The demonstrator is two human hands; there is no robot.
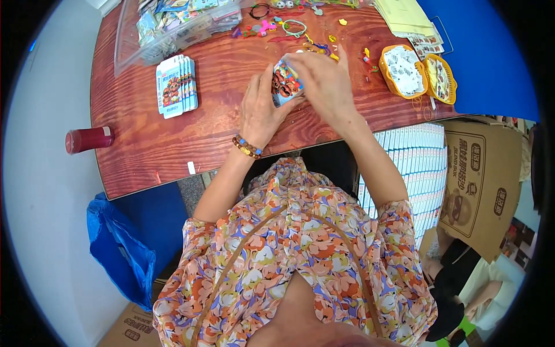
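A small cardboard box with colourful cartoon figures is held above the wooden table. My left hand grips it from the left, fingers along its side and thumb near its bottom edge. Closed in from the right, my right hand has its fingertips bent against the box's upper end, while one finger points outward. Those fingers hide the top of the box. Left of my hands lies a stack of flattened printed boxes. Beyond them are small loose trinkets and a pale green hair tie.
A clear plastic bin of packets stands far left. Yellow baskets hold paper slips at right. A red bottle lies at the left edge. Rows of white boxes and a carton stand right; a blue bag hangs left.
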